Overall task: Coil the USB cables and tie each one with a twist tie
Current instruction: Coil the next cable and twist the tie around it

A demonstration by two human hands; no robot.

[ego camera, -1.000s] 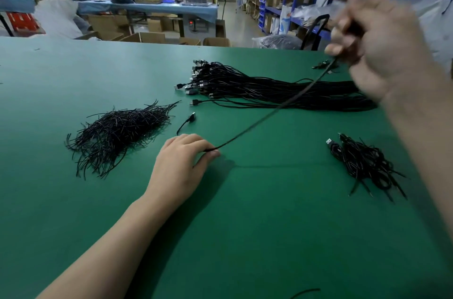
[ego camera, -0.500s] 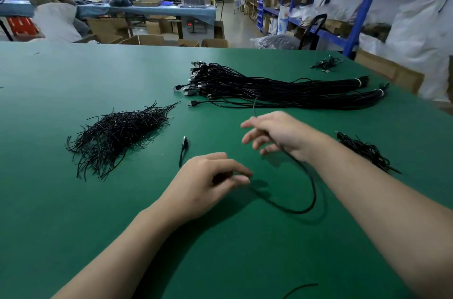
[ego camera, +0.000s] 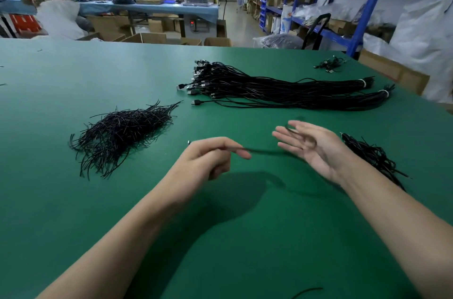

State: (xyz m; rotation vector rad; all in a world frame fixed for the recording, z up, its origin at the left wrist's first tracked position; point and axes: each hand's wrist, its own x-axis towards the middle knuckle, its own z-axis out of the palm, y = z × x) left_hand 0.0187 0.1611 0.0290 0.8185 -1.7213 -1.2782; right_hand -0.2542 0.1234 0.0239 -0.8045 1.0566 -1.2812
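My left hand (ego camera: 208,159) hovers over the green table (ego camera: 73,200) and pinches a black USB cable (ego camera: 266,151) between thumb and fingers. The cable runs right and loops over the straight, spread fingers of my right hand (ego camera: 311,145), which is blurred by motion. A pile of black twist ties (ego camera: 120,131) lies to the left of my hands. A big bundle of loose USB cables (ego camera: 277,89) lies behind them. Coiled, tied cables (ego camera: 372,155) sit on the right, partly behind my right forearm.
A few stray cables (ego camera: 329,63) lie at the table's far right corner. A short black piece (ego camera: 306,292) lies near the front edge. Blue shelving (ego camera: 367,4) and cardboard boxes stand beyond the table on the right. People work at a far bench (ego camera: 147,7).
Both hands rose off the table. My right hand came down from high on the right, then opened with the cable looped across its fingers. The left hand lifted its end.
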